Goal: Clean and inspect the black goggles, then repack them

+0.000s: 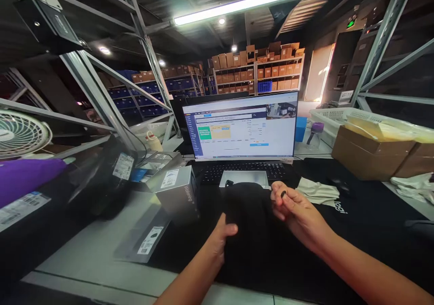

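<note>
The left hand (219,239) is clamped on a black item (250,219). Just right of it, the right hand (294,208) pinches a small dark piece (283,194); a keyboard (212,173) lies beyond both.

black item (247,210) | held, curved top, perhaps fabric | small dark piece (284,194) | pinched, just beside

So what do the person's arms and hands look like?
The left hand and right hand wear no gloves. No sleeves show on either forearm, and I see no watch or bracelet. Rings are hard to tell.
</note>
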The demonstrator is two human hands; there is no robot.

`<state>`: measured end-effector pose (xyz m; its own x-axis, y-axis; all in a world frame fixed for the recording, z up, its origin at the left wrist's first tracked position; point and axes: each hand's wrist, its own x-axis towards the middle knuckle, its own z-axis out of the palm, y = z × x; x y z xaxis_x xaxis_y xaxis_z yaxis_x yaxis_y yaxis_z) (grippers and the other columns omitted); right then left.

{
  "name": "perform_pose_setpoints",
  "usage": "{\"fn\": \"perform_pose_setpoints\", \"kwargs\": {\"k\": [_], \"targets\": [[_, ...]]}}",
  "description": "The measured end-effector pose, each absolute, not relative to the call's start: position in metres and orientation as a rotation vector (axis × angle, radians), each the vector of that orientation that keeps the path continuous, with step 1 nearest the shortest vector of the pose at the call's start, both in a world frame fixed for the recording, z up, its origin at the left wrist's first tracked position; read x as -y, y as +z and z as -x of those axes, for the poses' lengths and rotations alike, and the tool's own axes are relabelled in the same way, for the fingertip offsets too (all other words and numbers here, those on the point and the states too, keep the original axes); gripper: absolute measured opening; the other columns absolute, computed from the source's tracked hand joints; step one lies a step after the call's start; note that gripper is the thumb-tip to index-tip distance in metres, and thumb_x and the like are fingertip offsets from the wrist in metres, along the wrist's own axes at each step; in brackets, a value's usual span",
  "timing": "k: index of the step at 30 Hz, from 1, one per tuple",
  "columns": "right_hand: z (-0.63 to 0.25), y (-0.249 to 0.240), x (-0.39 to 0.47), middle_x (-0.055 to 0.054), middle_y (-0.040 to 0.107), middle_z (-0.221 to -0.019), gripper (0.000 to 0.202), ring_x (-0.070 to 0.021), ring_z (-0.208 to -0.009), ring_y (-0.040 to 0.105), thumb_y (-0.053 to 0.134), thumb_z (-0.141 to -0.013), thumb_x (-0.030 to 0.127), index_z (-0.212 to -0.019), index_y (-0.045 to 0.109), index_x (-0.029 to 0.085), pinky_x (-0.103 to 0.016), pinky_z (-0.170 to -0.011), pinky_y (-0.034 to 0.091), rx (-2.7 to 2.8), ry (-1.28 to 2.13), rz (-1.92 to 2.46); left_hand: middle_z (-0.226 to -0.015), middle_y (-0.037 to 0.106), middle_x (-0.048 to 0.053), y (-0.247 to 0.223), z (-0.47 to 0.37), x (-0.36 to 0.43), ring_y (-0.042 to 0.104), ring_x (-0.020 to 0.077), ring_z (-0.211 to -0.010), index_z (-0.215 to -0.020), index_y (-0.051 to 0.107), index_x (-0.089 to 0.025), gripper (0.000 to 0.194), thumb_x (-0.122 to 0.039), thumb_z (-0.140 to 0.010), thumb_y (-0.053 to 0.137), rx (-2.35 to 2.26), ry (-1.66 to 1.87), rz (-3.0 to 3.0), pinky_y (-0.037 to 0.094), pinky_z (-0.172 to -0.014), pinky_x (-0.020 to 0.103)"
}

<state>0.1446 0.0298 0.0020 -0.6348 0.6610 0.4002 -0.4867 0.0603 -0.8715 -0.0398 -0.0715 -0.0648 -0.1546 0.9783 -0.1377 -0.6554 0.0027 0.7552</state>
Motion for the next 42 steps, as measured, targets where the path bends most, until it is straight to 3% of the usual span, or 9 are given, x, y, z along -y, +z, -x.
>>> {"fn": "perform_pose_setpoints", "kwargs": {"k": [4,8,11,15,20,26,32,37,42], "targets": [[-0.128,0.013,-0.024,0.0,0.043,-0.082,0.032,-0.0134,-0.068,0.039,0.055,-0.097,0.044,-0.075,0.059,0.021,-0.029,-0.066,0.035,1.493,1.504,0.249,-0.114,0.072,0.016,-0.065,0.022,0.063,0.058,0.0401,-0.123,-0.112,0.069,-0.015,0.076,-0.06,-0.052,0.085,-0.84,1.434,-0.429,0.04,-0.11,0.056],[-0.112,0.028,-0.033,-0.003,0.052,-0.085,0.036,-0.0177,-0.082,0.049,0.051,-0.099,0.045,-0.074,0.061,0.02,-0.031,-0.076,0.038,1.891,1.124,0.168,-0.13,0.064,0.015,-0.069,0.008,0.059,0.043,0.0357,-0.138,-0.126,0.063,-0.019,0.093,-0.08,-0.057,0.072,-0.931,1.514,-0.822,0.03,-0.118,0.053],[-0.105,0.03,-0.043,-0.003,0.054,-0.081,0.041,-0.0176,-0.079,0.052,0.048,-0.099,0.048,-0.072,0.06,0.02,-0.031,-0.074,0.04,2.214,1.113,0.062,-0.124,0.067,0.015,-0.08,0.009,0.069,0.05,0.0325,-0.131,-0.127,0.061,-0.019,0.082,-0.073,-0.066,0.073,-1.174,1.325,-1.076,0.033,-0.116,0.052],[-0.097,0.013,-0.054,0.0,0.052,-0.074,0.046,-0.0139,-0.066,0.05,0.048,-0.096,0.058,-0.073,0.057,0.019,-0.028,-0.063,0.04,2.337,1.422,0.078,-0.089,0.074,0.009,-0.087,0.019,0.101,0.068,0.025,-0.089,-0.11,0.07,-0.015,0.053,-0.055,-0.076,0.073,-1.325,0.951,-1.108,0.054,-0.086,0.041],[-0.09,-0.004,-0.054,0.001,0.052,-0.072,0.047,-0.0119,-0.06,0.047,0.052,-0.093,0.06,-0.074,0.057,0.017,-0.027,-0.061,0.038,2.214,1.75,0.123,-0.071,0.07,0.004,-0.065,0.046,0.144,0.063,0.0156,-0.061,-0.083,0.075,-0.015,0.028,-0.042,-0.084,0.066,-1.458,0.8,-1.191,0.051,-0.058,0.025],[-0.081,-0.01,-0.032,-0.006,0.055,-0.098,0.045,-0.0178,-0.089,0.053,0.054,-0.095,0.054,-0.074,0.067,0.017,-0.032,-0.081,0.043,2.356,1.568,-0.024,-0.129,0.061,0.009,-0.058,0.058,0.136,0.061,0.0248,-0.113,-0.109,0.075,-0.028,0.025,-0.032,-0.085,0.069,-1.987,1.508,-1.559,0.05,-0.099,0.041],[-0.074,-0.015,-0.013,-0.005,0.048,-0.099,0.043,-0.0164,-0.086,0.051,0.052,-0.097,0.051,-0.075,0.069,0.017,-0.033,-0.08,0.044,2.371,1.429,-0.027,-0.117,0.063,0.008,-0.072,0.046,0.124,0.059,0.0245,-0.111,-0.091,0.077,-0.024,0.01,-0.022,-0.085,0.07,-1.878,1.401,-1.736,0.052,-0.096,0.041],[-0.07,-0.012,-0.014,-0.005,0.049,-0.098,0.046,-0.0189,-0.092,0.051,0.049,-0.097,0.053,-0.072,0.066,0.018,-0.034,-0.084,0.043,2.397,1.378,-0.03,-0.12,0.061,0.008,-0.076,0.053,0.125,0.053,0.0244,-0.121,-0.098,0.071,-0.022,0.018,-0.011,-0.089,0.06,-1.934,1.396,-2.03,0.033,-0.117,0.055],[-0.118,-0.016,-0.043,-0.005,0.049,-0.097,0.043,-0.021,-0.093,0.05,0.051,-0.096,0.053,-0.073,0.066,0.02,-0.035,-0.087,0.038,2.358,1.462,0.295,-0.114,0.059,0.009,-0.086,0.071,0.134,0.051,0.026,-0.12,-0.09,0.066,-0.02,0.009,-0.013,-0.089,0.06,-2.041,1.44,-2.055,0.043,-0.11,0.052]]}}
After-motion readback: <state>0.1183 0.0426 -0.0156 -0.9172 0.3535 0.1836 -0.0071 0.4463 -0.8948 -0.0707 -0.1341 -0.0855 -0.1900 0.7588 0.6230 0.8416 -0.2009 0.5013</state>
